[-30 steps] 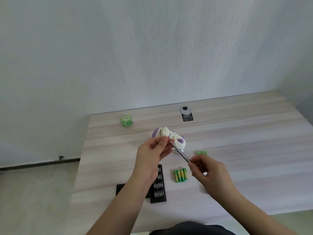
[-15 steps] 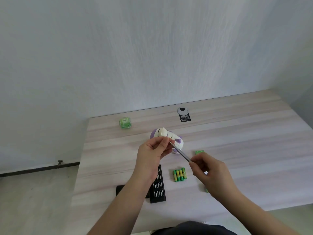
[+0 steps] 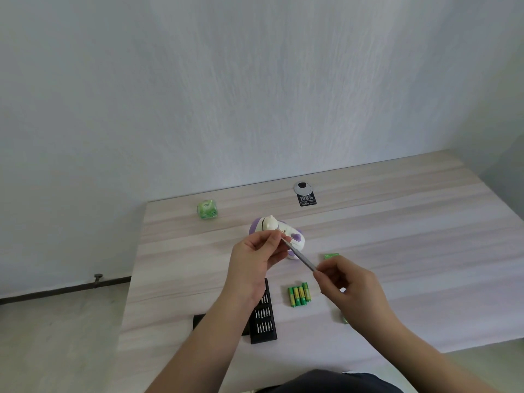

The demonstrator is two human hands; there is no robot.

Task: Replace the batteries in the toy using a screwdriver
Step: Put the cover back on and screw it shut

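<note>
Pale striped wooden table (image 3: 397,236) by a white wall. Round, smooth white-and-purple plastic toy (image 3: 286,234) held just above it, gripped by left hand (image 3: 255,258) fingers. Thin grey metal screwdriver (image 3: 300,255), slanted, tip up-left at toy, pinched by right hand (image 3: 350,287). Four green batteries (image 3: 299,295) lying side by side nearby. Black bit case (image 3: 263,314) close.

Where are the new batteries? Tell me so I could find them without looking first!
Start at the pale wooden table and look at its near part, between the person's two arms. Just right of the black plastic tray of silver screwdriver bits lie four small green-and-yellow cylinder batteries, side by side in a tight row. Nothing else there is a row of little striped sticks.
</note>
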